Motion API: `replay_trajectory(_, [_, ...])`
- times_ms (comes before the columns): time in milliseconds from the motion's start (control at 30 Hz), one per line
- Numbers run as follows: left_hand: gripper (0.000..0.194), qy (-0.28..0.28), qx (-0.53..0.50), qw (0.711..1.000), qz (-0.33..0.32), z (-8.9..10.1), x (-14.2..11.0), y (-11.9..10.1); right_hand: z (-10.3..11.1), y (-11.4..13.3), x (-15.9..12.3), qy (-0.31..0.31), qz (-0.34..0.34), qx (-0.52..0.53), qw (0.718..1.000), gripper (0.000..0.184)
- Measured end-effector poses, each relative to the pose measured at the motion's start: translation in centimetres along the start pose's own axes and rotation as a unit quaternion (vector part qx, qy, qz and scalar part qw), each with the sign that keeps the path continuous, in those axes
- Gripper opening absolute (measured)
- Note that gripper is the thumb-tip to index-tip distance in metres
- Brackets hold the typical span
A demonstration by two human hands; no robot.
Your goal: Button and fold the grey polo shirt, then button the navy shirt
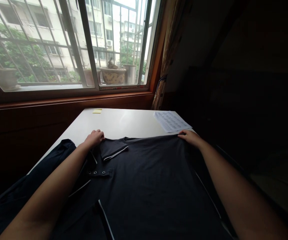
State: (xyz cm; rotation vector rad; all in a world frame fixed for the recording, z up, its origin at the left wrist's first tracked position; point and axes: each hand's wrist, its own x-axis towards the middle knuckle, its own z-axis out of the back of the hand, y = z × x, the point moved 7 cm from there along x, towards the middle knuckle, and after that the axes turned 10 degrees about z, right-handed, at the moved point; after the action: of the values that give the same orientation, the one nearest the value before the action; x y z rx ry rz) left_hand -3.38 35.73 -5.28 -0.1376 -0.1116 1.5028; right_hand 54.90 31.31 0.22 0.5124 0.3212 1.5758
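Note:
A dark polo shirt [146, 176] with white-edged trim lies spread across the white table, its collar and button placket toward the left. My left hand [95, 137] is closed on the shirt's far edge near the shoulder, beside a short sleeve [114, 150] that lies over the body. At the far right corner of the cloth, my right hand [189, 137] pinches the hem edge between thumb and fingers. The far edge runs nearly straight between both hands. Part of the near side passes below the picture.
Left of the shirt lies another dark garment [34, 180], partly behind my left forearm. Printed sheets [171, 121] rest at the table's far right corner, and a yellow sticky note [97, 111] at its far left. Beyond the white table [129, 123] are a barred window and a tied curtain [162, 80].

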Motion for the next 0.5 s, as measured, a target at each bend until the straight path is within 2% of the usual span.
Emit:
replay_trajectory(167, [0.025, -0.025, -0.005, 1.000, 0.012, -0.3, -0.8, 0.2, -0.7, 0.0, 0.1, -0.013, 0.002, -0.016, 1.000, 0.017])
replay_trajectory(267, [0.024, -0.039, -0.008, 0.999, 0.011, -0.4, -1.3, -0.1, -1.2, -0.1, 0.1, -0.023, 0.003, -0.022, 0.999, 0.019])
replay_trajectory(400, [0.027, -0.040, -0.013, 0.999, -0.013, -0.1, -1.6, -0.9, -1.7, -0.6, 0.0, -0.025, 0.000, -0.023, 0.999, 0.023])
replay_trajectory(500, [0.030, -0.020, -0.021, 0.999, -0.043, 0.1, -1.3, -1.4, -1.8, -0.8, -0.2, -0.020, 0.003, -0.019, 1.000, 0.022])
